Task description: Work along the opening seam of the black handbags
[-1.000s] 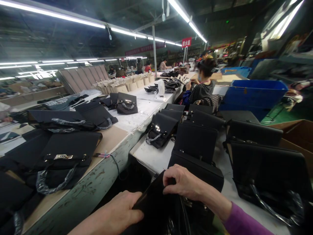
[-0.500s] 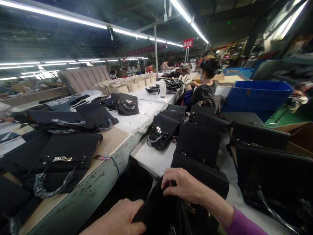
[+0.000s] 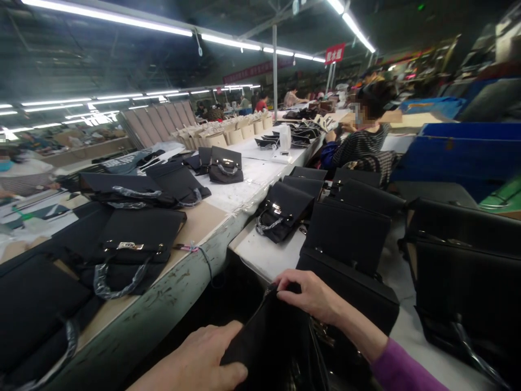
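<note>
A black handbag (image 3: pixel 274 339) is held low in front of me, its lower part cut off by the frame's bottom edge. My right hand (image 3: pixel 307 296) pinches its upper edge between thumb and fingers. On the near left edge, my left hand (image 3: pixel 207 355) grips the bag with the thumb on the visible face and the fingers hidden behind. Gold-coloured hardware (image 3: pixel 324 332) shows dimly below my right wrist. Just beyond my right hand, another black bag (image 3: pixel 354 285) lies on the white side table (image 3: pixel 260 252).
More black bags (image 3: pixel 348 228) crowd the side table. On the long workbench (image 3: pixel 191 277) at left lies a black bag (image 3: pixel 132 250) with a plastic-wrapped handle. Cream bags (image 3: pixel 234 133) stand farther back. A co-worker in a striped top (image 3: pixel 362 146) sits near a blue bin (image 3: pixel 468 157).
The view has turned slightly left, so the surroundings sit farther right. Both hands keep their hold on the bag, and more of its upper edge shows now.
</note>
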`<action>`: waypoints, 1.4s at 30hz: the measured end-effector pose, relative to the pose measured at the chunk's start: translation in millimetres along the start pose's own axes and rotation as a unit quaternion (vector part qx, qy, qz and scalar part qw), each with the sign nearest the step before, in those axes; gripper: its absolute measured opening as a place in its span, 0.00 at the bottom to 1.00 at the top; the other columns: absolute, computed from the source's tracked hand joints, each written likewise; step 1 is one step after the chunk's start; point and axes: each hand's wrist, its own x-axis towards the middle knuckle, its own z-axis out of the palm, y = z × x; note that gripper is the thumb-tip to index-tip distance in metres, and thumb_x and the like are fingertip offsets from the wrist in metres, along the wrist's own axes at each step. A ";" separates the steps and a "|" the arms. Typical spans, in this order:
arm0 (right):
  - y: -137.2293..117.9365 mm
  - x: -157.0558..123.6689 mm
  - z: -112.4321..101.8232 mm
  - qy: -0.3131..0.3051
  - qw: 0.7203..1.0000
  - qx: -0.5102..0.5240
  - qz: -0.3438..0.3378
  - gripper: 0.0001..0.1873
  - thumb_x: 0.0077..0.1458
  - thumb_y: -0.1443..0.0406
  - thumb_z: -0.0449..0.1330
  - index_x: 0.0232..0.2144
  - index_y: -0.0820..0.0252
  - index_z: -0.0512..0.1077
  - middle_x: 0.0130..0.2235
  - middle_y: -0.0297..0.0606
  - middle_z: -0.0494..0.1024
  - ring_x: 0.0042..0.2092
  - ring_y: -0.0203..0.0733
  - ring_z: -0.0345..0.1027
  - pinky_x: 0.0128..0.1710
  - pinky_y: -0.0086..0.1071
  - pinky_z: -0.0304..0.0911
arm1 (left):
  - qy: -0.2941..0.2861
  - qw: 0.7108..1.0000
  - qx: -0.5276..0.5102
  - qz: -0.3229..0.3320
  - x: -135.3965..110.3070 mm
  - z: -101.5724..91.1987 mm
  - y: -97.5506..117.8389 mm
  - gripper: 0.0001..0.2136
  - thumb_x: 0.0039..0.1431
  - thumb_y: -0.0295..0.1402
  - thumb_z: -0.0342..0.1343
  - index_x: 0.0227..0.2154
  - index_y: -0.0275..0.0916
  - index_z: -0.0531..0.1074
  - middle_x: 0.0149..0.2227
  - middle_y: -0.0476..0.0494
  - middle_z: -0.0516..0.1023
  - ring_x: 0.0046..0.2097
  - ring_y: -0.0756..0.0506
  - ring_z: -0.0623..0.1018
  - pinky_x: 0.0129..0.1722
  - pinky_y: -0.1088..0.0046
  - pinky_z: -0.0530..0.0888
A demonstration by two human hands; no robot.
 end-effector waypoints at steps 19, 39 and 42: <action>4.6 -11.3 38.1 0.137 0.985 0.015 0.100 0.14 0.52 0.52 0.59 0.24 0.55 0.71 0.42 0.37 0.80 0.42 0.47 0.74 0.45 0.36 0.63 | 0.371 0.917 -0.122 -0.076 -65.5 55.9 -59.3 0.11 0.54 0.42 0.61 0.25 0.40 0.75 0.25 0.51 0.72 0.29 0.49 0.71 0.28 0.78 0.65; 0.0 -10.7 43.3 0.161 0.978 0.004 0.132 0.15 0.49 0.50 0.60 0.24 0.54 0.74 0.41 0.38 0.82 0.40 0.51 0.76 0.42 0.37 0.66 | 0.403 0.915 0.019 0.013 -64.6 60.1 -67.4 0.14 0.62 0.36 0.54 0.21 0.38 0.70 0.23 0.49 0.67 0.26 0.50 0.69 0.28 0.75 0.63; 0.1 -14.8 42.4 0.165 0.978 0.011 0.130 0.14 0.49 0.51 0.60 0.24 0.54 0.73 0.41 0.37 0.82 0.43 0.51 0.75 0.44 0.37 0.65 | 0.361 0.932 -0.007 -0.009 -60.5 51.0 -62.5 0.14 0.60 0.34 0.55 0.19 0.38 0.66 0.23 0.51 0.66 0.27 0.50 0.68 0.28 0.75 0.62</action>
